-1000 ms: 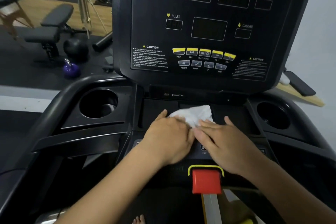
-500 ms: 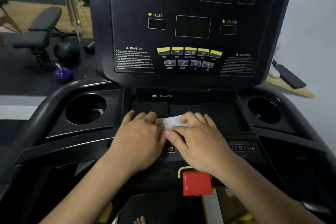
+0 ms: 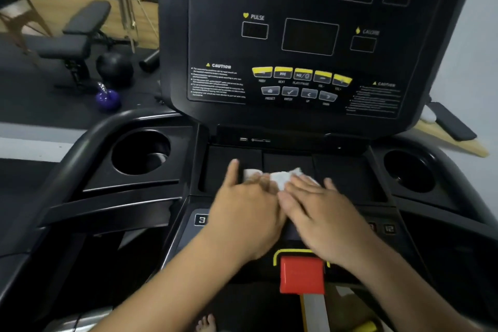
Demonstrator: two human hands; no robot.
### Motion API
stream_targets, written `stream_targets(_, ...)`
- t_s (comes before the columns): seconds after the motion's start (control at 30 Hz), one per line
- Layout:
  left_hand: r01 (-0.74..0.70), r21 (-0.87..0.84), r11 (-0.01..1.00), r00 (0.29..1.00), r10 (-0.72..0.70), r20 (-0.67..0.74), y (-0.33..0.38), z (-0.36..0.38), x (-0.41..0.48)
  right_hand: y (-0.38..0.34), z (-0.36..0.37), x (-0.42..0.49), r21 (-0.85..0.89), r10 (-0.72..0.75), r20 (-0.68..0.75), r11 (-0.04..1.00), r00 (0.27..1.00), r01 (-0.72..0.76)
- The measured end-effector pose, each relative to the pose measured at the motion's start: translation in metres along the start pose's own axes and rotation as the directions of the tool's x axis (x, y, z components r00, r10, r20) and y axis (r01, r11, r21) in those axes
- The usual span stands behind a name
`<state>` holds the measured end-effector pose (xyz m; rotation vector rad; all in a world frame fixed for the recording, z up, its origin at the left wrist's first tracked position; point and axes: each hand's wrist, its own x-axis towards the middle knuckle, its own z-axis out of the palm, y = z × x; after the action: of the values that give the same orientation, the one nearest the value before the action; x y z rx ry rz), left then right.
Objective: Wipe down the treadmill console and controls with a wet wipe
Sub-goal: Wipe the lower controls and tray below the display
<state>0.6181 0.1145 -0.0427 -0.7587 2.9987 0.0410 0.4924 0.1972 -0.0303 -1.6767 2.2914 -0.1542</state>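
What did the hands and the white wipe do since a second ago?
The left hand and right hand rubbed the wipe a little nearer the person across the black tray, so less of it peeks out beyond the fingers. Nothing was grabbed or let go: both hands press flat on it, as before. The red clip and the screen stayed put.

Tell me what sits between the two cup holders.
Head view: the flat black tray, with the wet wipe on it, pressed under the left hand and right hand.
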Motion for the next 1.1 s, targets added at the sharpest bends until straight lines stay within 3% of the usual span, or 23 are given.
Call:
stream_targets(0.17,0.089,0.143,0.986,0.972,-0.118,0.202,-0.006,-0.021,-0.008,-0.014,0.003,0.012,0.017,-0.045,0.039,0.999,0.998,0.044)
stream_targets(0.43,-0.004,-0.073,0.997,0.990,0.014,0.137,0.030,0.000,0.041,0.038,-0.015,-0.023,-0.103,0.146,0.036,0.984,0.989,-0.142)
stream_targets(0.57,0.044,-0.014,0.999,0.995,-0.042,0.091,0.012,-0.001,0.012,0.014,-0.013,-0.014,-0.026,0.074,0.044,0.997,0.996,-0.073)
stream_targets(0.73,0.284,0.175,0.943,0.940,-0.310,0.146,-0.029,-0.006,-0.022,-0.040,0.008,0.025,-0.014,-0.127,0.040,0.992,0.991,0.128)
stream_targets(0.97,0.297,0.125,0.947,0.935,-0.315,0.163,-0.065,-0.006,-0.002,-0.059,0.005,0.070,-0.022,-0.108,0.085,0.994,0.990,0.111)
stream_targets(1.1,0.252,0.035,0.967,0.958,-0.255,0.129,-0.061,-0.003,0.003,-0.042,0.010,0.060,-0.028,-0.038,0.025,0.999,0.999,0.039)
